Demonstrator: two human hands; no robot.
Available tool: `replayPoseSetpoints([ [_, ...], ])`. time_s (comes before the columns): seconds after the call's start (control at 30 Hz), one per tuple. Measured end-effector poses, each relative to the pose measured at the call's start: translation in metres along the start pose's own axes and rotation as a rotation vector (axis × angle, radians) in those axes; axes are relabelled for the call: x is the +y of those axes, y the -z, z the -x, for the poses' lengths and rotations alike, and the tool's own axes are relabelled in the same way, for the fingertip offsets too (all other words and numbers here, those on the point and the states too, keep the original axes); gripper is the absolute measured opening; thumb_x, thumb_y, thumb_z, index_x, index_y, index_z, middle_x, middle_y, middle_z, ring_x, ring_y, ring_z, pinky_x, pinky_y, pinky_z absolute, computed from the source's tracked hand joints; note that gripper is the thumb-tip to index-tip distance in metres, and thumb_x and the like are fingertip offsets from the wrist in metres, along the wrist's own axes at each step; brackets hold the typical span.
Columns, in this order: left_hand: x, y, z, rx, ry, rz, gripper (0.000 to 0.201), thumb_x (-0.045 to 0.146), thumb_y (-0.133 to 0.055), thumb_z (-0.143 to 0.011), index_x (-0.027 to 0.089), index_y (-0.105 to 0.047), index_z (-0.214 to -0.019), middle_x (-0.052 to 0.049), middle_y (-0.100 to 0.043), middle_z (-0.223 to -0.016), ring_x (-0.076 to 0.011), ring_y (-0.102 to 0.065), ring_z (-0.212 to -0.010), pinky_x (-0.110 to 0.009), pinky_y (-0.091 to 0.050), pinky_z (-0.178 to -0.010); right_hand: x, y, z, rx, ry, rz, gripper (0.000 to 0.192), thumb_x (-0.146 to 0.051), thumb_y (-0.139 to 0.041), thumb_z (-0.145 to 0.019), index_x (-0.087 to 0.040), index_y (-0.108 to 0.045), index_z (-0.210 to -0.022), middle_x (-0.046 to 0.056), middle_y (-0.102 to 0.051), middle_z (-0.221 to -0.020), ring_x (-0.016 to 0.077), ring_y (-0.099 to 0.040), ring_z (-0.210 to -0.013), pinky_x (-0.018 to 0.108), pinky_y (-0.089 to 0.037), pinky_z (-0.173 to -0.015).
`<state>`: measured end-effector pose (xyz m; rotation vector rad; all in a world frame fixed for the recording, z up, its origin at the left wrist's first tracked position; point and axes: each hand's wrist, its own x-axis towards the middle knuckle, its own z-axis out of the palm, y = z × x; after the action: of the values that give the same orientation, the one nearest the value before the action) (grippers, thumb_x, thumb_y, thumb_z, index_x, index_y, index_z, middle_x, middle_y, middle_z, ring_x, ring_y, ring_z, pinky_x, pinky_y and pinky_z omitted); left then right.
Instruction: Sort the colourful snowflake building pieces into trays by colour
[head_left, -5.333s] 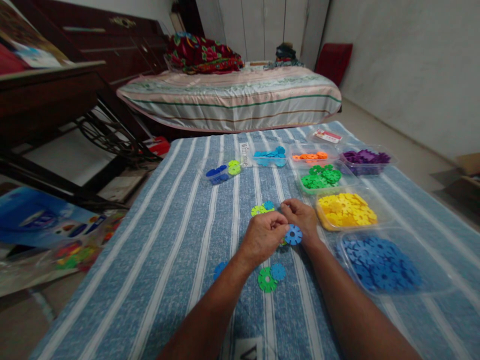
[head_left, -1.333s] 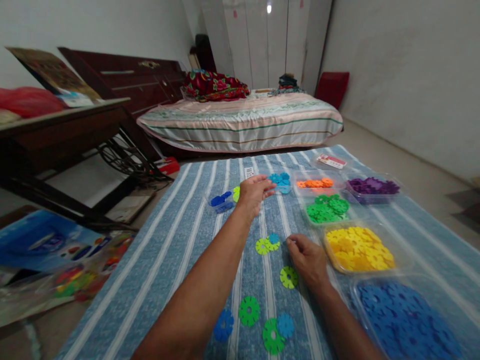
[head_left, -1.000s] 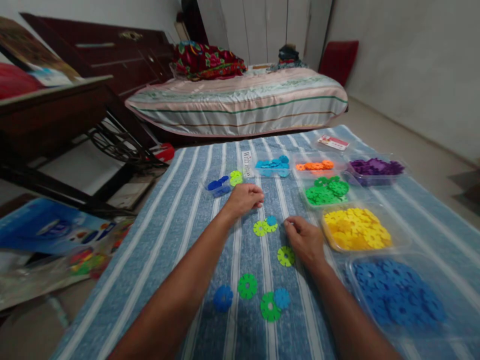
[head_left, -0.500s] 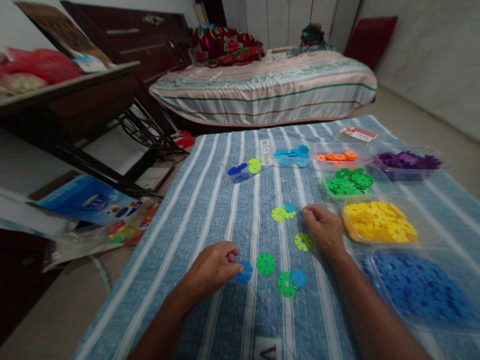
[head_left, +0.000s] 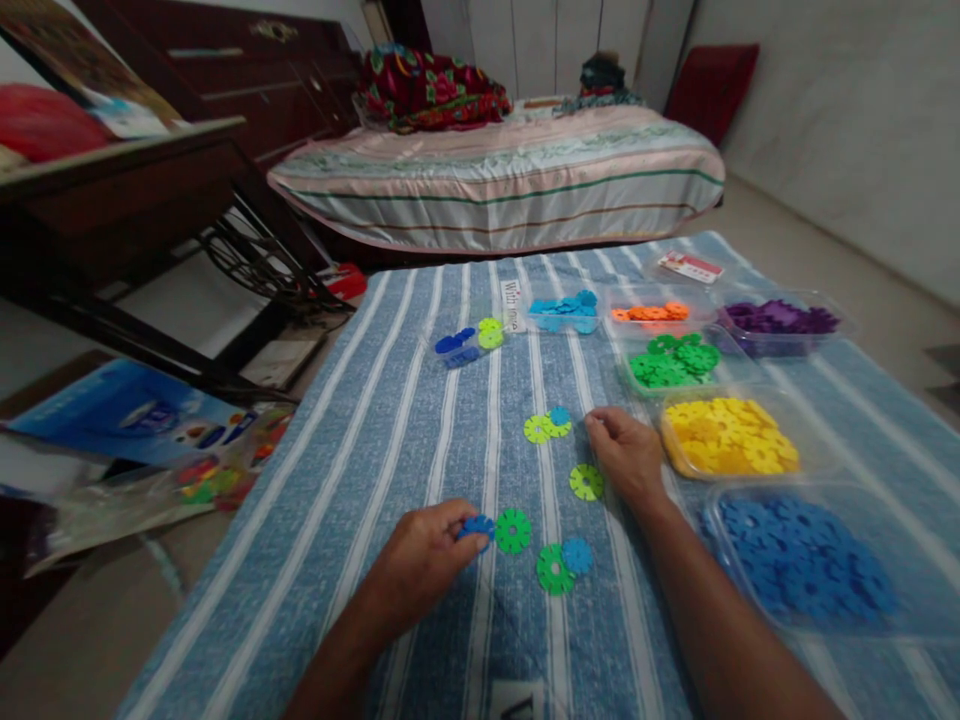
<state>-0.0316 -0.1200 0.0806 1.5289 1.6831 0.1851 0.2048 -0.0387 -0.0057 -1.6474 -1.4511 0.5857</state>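
My left hand (head_left: 435, 545) pinches a blue notched disc (head_left: 480, 527) between thumb and fingers, close beside a flat green notched disc (head_left: 513, 531). Nearer me, a second green disc (head_left: 553, 570) lies touching a light-blue disc (head_left: 577, 555). My right hand (head_left: 626, 452) rests on the cloth with its fingers curled closed; whatever is inside them, if anything, is hidden. Left of that hand lies a yellow-green disc (head_left: 586, 482). Beyond it, two overlapping yellow-green discs (head_left: 538, 430) have a small light-blue disc (head_left: 559, 415) at their edge.
Clear boxes on the striped cloth (head_left: 300, 590) hold blue (head_left: 810, 550), yellow (head_left: 731, 437), green (head_left: 675, 362), purple (head_left: 780, 318), orange (head_left: 651, 312) and light-blue pieces (head_left: 564, 311). A small box (head_left: 469, 345) has dark-blue and yellow-green ones. A bed (head_left: 495, 190) stands behind.
My left hand has taken hold of the blue disc and lifted its edge toward the green one. The view has swung slightly right. My right hand stays about where it was.
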Motion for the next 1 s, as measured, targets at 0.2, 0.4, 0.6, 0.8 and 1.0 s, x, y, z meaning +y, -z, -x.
replayPoseSetpoints([
  [0.2, 0.060, -0.035, -0.009, -0.123, -0.250, 0.266, 0.020, 0.033, -0.056, -0.079, 0.016, -0.066, -0.084, 0.004, -0.051, -0.060, -0.0099, -0.045, -0.056, -0.023, -0.035, -0.053, 0.001, -0.001, -0.001, -0.004, -0.016, -0.009, 0.031, -0.043, -0.048, -0.082, -0.021, -0.070, -0.084, 0.001, -0.066, -0.066, 0.0168, -0.059, -0.064, 0.028, -0.040, -0.063],
  [0.4, 0.138, -0.086, -0.004, -0.258, -0.580, 0.426, 0.029, 0.021, -0.061, -0.075, 0.017, -0.069, -0.102, -0.003, -0.067, -0.081, -0.0142, -0.058, -0.070, -0.025, -0.047, -0.064, 0.002, 0.000, 0.000, -0.048, -0.029, -0.041, 0.033, -0.045, -0.047, -0.083, -0.021, -0.070, -0.084, 0.001, -0.065, -0.066, 0.0171, -0.059, -0.066, 0.027, -0.041, -0.064],
  [0.6, 0.110, -0.088, -0.011, -0.075, -0.576, 0.049, 0.014, 0.019, -0.051, -0.083, 0.016, -0.064, -0.080, -0.004, -0.064, -0.077, -0.0151, -0.057, -0.072, -0.028, -0.045, -0.069, 0.000, -0.001, -0.001, -0.027, -0.026, 0.002, 0.034, -0.046, -0.046, -0.083, -0.022, -0.070, -0.083, 0.000, -0.064, -0.064, 0.0163, -0.057, -0.064, 0.027, -0.040, -0.063],
  [0.8, 0.054, -0.068, -0.012, 0.096, -0.389, -0.119, 0.019, 0.021, -0.045, -0.087, 0.016, -0.062, -0.091, -0.005, -0.063, -0.084, -0.0162, -0.057, -0.075, -0.029, -0.044, -0.071, -0.001, 0.000, -0.002, -0.024, -0.026, -0.002, 0.035, -0.045, -0.045, -0.083, -0.020, -0.071, -0.083, 0.002, -0.062, -0.062, 0.0170, -0.057, -0.062, 0.028, -0.040, -0.063],
  [1.0, 0.042, -0.062, -0.006, 0.089, -0.314, -0.180, 0.017, 0.022, -0.048, -0.085, 0.017, -0.063, -0.091, -0.005, -0.062, -0.089, -0.0172, -0.058, -0.081, -0.029, -0.043, -0.074, -0.001, 0.000, -0.002, 0.003, -0.005, 0.011, 0.034, -0.044, -0.046, -0.083, -0.021, -0.071, -0.083, 0.002, -0.065, -0.065, 0.0171, -0.058, -0.063, 0.027, -0.040, -0.062],
])
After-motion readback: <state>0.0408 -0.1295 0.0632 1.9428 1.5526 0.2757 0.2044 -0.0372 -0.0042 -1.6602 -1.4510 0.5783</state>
